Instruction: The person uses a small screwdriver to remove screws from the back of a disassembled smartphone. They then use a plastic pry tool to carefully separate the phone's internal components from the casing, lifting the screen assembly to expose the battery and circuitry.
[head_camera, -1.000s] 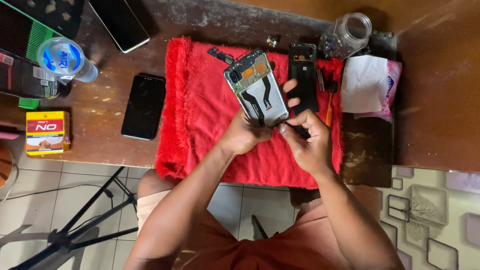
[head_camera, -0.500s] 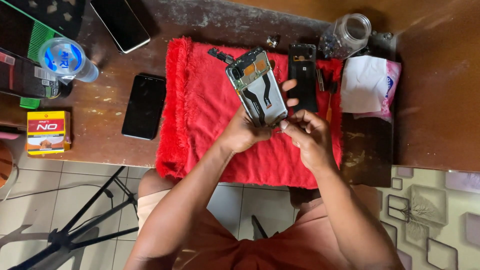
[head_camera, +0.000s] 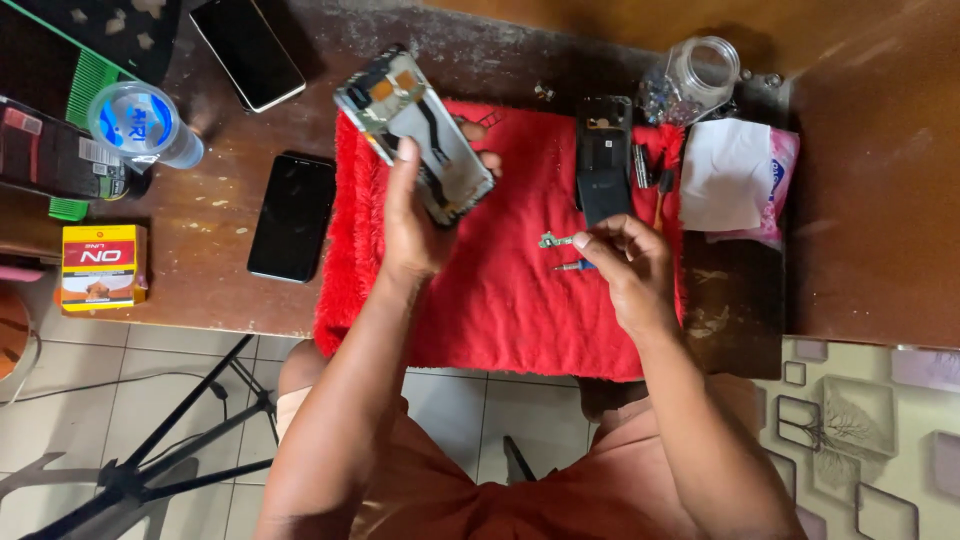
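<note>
On the red towel (head_camera: 500, 300) over the wooden table (head_camera: 860, 220):
Left hand (head_camera: 415, 225): raised above the towel, fingers closed round an opened phone frame (head_camera: 415, 130), bare internals facing up, thumb along its lower edge.
Right hand (head_camera: 625, 265): fingertips pinched on a small greenish metal part (head_camera: 552, 240), held just over the towel; a slim blue-tipped tool (head_camera: 575, 266) sits under the fingers.
Nearby: black back cover (head_camera: 603, 160) at the towel's far edge; glass jar (head_camera: 690, 80) of small parts beyond it; white tissue pack (head_camera: 735, 180) to the right; two dark phones (head_camera: 292, 215) on bare wood to the left.
Risk, part: grip is fingertip-only; a slip would likely drop the piece into the towel pile or off the table edge.
Risk, frame: held one-handed and tilted; loosened components could slide out.
</note>
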